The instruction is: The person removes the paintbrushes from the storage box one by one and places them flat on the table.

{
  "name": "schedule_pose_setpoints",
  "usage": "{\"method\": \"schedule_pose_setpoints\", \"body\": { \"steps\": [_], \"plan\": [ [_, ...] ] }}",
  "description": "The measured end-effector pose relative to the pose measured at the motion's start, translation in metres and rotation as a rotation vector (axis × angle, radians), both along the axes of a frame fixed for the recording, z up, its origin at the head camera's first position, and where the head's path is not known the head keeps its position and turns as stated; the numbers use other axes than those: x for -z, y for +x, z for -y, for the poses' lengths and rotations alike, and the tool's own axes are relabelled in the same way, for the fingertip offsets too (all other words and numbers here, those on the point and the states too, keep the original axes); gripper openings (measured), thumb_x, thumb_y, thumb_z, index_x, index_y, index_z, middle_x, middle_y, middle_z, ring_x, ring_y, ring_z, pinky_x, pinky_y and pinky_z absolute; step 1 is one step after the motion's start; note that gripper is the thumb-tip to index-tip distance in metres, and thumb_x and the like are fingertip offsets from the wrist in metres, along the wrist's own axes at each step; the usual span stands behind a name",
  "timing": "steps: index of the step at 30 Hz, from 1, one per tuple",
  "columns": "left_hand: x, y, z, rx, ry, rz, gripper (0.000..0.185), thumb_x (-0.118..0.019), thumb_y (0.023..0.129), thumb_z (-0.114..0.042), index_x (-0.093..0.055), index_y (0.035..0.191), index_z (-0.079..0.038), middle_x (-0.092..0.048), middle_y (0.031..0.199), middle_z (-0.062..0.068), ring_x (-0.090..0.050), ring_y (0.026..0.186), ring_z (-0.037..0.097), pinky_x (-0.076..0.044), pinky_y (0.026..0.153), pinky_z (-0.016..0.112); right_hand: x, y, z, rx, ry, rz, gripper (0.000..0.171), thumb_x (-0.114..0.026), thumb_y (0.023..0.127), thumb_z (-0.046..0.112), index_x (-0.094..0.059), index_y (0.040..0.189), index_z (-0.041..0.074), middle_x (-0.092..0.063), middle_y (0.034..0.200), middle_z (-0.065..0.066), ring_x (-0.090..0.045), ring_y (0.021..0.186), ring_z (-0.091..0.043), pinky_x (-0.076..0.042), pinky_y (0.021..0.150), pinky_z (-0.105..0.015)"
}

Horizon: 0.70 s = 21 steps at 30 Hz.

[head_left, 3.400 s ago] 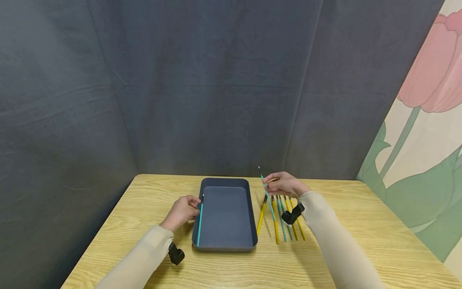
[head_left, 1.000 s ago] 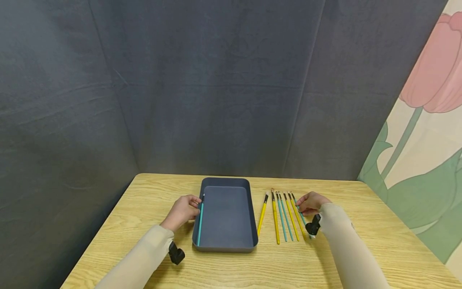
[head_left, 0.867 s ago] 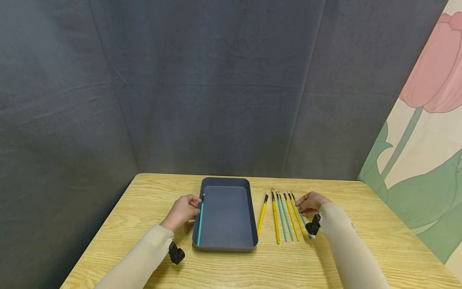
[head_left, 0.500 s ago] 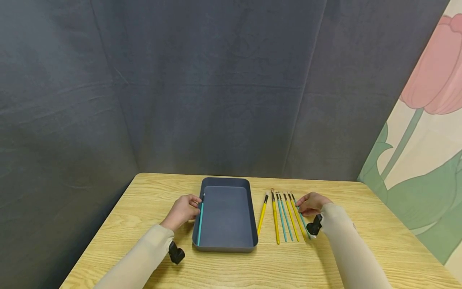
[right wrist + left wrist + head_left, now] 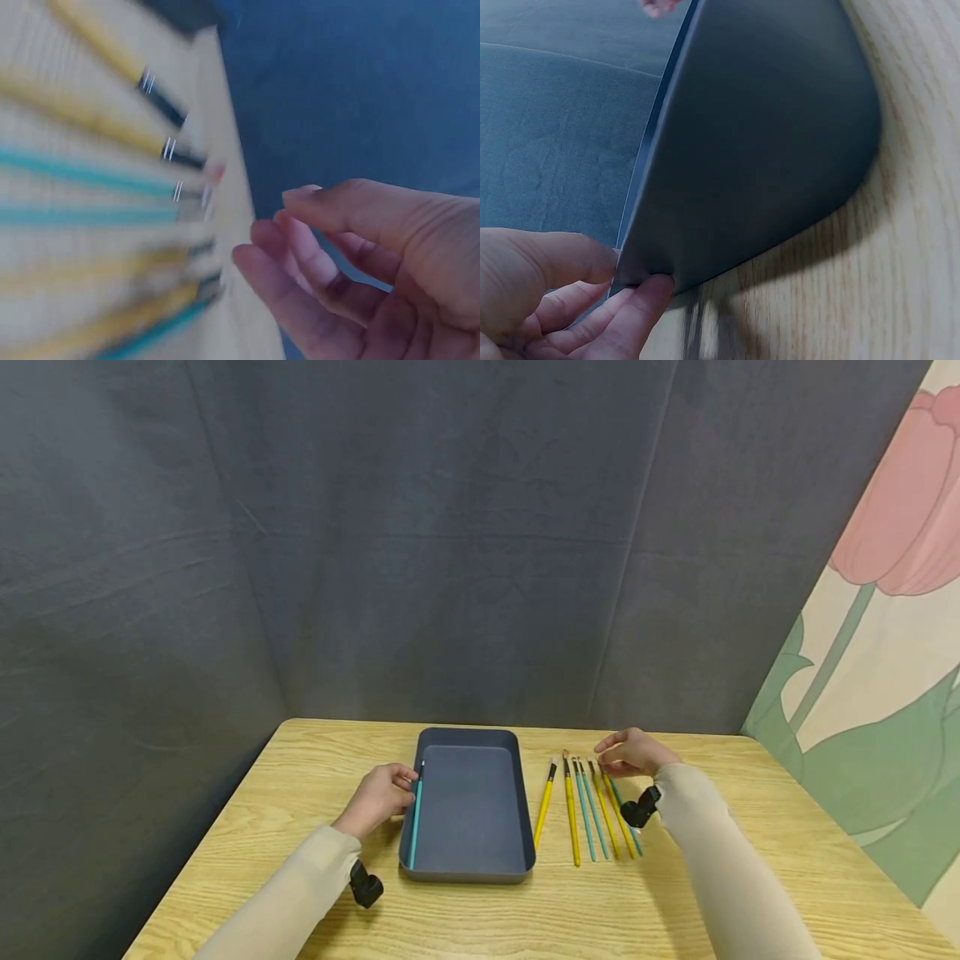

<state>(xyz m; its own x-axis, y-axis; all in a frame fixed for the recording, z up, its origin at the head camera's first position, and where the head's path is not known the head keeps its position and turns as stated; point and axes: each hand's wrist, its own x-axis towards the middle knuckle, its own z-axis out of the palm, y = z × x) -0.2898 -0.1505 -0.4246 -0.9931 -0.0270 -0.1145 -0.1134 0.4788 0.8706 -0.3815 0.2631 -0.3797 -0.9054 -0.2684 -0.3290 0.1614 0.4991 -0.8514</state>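
Note:
My left hand [image 5: 378, 800] pinches the left wall of a dark grey tray [image 5: 476, 818]; in the left wrist view its thumb and fingers meet at the tray's side [image 5: 757, 135]. One teal paintbrush [image 5: 417, 831] lies along the tray's left inner edge. My right hand [image 5: 632, 753] hovers over the bristle ends of the brushes at the right, holding nothing, its fingers loosely bent and apart in the right wrist view. Under it lies the rightmost teal paintbrush [image 5: 636, 839], beside a yellow paintbrush [image 5: 626, 835]. The far left yellow paintbrush [image 5: 545, 806] leans against the tray's right side.
Several yellow and teal paintbrushes lie side by side between the tray and the right hand, among them a thick yellow paintbrush [image 5: 573, 827]. The wooden table [image 5: 465, 918] ends at a dark curtain [image 5: 450, 568]. A tulip-printed panel [image 5: 885, 652] stands at the right.
A teal paintbrush raised in the right hand earlier has been laid at the row's right end and let go. The right hand has since moved up and slightly left. The left hand has stayed put.

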Motion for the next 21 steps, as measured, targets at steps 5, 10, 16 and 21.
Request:
{"method": "schedule_pose_setpoints", "body": {
  "steps": [5,10,16,21],
  "plan": [
    [0.0,0.001,0.002,-0.006,0.001,0.003,0.033,-0.062,0.082,0.009,-0.062,0.115,0.003,-0.059,0.1,0.016,-0.059,0.079,0.02,-0.057,0.066,0.033,-0.012,-0.001,0.043,-0.014,-0.06,-0.062,0.028,-0.057,0.093,0.003,-0.056,0.118,-0.009,-0.067,0.09,-0.007,-0.067,0.076,-0.013,-0.059,0.079,-0.034],
    [0.002,0.001,0.002,-0.008,0.003,-0.001,0.033,-0.062,0.082,0.009,-0.062,0.115,0.003,-0.059,0.1,0.015,-0.06,0.079,0.02,-0.057,0.066,0.033,-0.025,0.007,0.098,-0.074,-0.176,-0.055,0.028,-0.057,0.094,0.003,-0.056,0.119,-0.008,-0.066,0.094,-0.007,-0.067,0.08,-0.014,-0.056,0.086,-0.041],
    [0.003,0.0,0.003,-0.005,0.005,-0.007,0.033,-0.063,0.082,0.008,-0.063,0.114,0.002,-0.059,0.099,0.015,-0.059,0.079,0.02,-0.057,0.066,0.032,-0.03,0.019,0.159,-0.144,-0.3,0.027,0.026,-0.058,0.094,0.002,-0.057,0.119,-0.007,-0.065,0.094,-0.007,-0.069,0.081,-0.016,-0.056,0.087,-0.04],
    [0.002,-0.001,0.002,-0.002,-0.002,-0.003,0.033,-0.064,0.082,0.007,-0.063,0.115,0.002,-0.06,0.1,0.015,-0.06,0.08,0.021,-0.057,0.067,0.033,-0.018,0.026,0.197,-0.152,-0.282,0.064,0.022,-0.06,0.093,0.003,-0.062,0.114,-0.004,-0.067,0.094,-0.01,-0.069,0.082,-0.02,-0.055,0.087,-0.043]
  ]
}}
